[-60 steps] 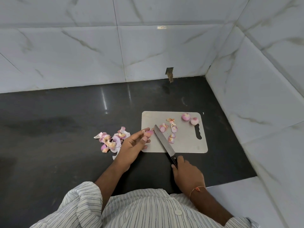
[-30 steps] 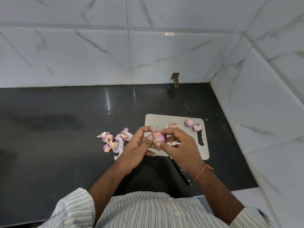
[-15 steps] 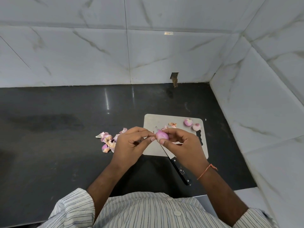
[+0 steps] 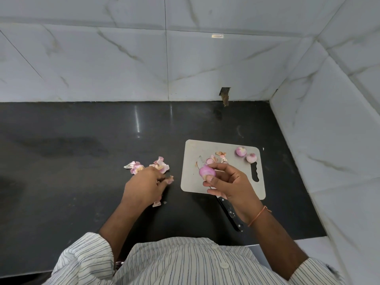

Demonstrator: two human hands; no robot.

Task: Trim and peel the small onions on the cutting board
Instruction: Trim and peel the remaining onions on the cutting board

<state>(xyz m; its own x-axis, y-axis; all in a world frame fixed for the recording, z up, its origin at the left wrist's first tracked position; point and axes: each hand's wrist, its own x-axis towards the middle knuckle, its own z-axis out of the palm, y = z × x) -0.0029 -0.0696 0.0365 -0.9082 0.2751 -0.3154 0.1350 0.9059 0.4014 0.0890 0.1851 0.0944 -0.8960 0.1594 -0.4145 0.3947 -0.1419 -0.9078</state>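
**Peeled onion in right hand, left hand over the peel heap**

Right hand (image 4: 228, 182) is up over the cutting board (image 4: 236, 182), thumb & forefinger pinching a small pink onion (image 4: 206, 172); other fingers curl loosely behind it. Onion sits just above the board's left part, not touching it.

Left hand (image 4: 144, 186) is off the board, palm down over the peel pile (image 4: 158, 164) on the black counter (image 4: 82, 161). Fingers point toward the scraps, tips at a bit of skin, but can't tell if they grip it or are just loose.

On the board: 2 trimmed onions (image 4: 241, 151) near the far right corner, side by side, w/ a few cut bits & skins (image 4: 221, 155) mid-board. Knife (image 4: 230, 212) lies under the right wrist, black handle off the board's near edge, blade mostly hidden.

Striped shirt sleeve (image 4: 86, 258) at bottom.
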